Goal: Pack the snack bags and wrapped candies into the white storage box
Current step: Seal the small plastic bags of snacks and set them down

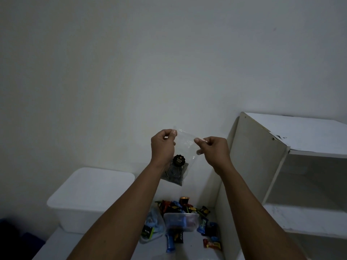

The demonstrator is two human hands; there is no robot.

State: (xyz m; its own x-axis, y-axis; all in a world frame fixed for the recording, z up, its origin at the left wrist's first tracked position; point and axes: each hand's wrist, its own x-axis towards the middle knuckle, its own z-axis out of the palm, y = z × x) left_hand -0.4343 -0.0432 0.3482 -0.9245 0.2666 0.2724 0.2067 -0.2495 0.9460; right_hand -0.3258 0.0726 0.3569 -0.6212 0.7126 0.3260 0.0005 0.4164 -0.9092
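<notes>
I hold a clear snack bag (183,162) up in front of the wall; it has a black round label and dark spiral snacks at its bottom. My left hand (163,147) pinches its top left corner, my right hand (213,151) pinches the top right. Below the bag, wrapped candies (187,209) in several colours lie in a pile on the white surface, around a clear plastic tub (181,221) and another clear bag (154,226). The white storage box (90,199) stands at the left with its lid on.
A white shelf unit (281,166) with open compartments stands close on the right, its side panel beside the candy pile. A plain white wall fills the background. Something dark lies at the bottom left corner (11,241).
</notes>
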